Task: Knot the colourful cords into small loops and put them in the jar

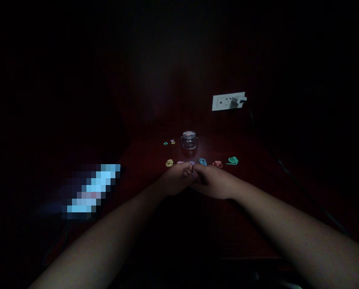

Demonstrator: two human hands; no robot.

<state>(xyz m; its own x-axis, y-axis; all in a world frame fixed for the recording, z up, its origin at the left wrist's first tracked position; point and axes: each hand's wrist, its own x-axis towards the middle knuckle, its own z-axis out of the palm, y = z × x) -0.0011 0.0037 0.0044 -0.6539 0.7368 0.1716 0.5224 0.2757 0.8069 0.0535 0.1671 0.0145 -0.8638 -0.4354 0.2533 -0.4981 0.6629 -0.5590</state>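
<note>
My left hand point(178, 179) and my right hand point(217, 183) meet over the table, fingertips bent together. Between them shows a bit of a small purple hair tie point(193, 175), pinched by my fingers and mostly hidden. Just beyond lies a row of small hair ties grouped by colour: a yellow pile point(169, 163), a pink pile point(180, 163), a purple pile point(192, 163), a blue pile point(202, 161), an orange-red pile point(217, 164) and a green pile point(233, 161). My hands partly cover the pink and purple ones.
A clear lidded jar point(189, 141) stands behind the row. Left of it lie a loose green hair tie point(165, 143) and a yellow one point(173, 142). A lit, blurred-out screen point(95, 192) is at left. A wall socket point(227, 101) holds a plug; a cable point(312, 194) runs at right.
</note>
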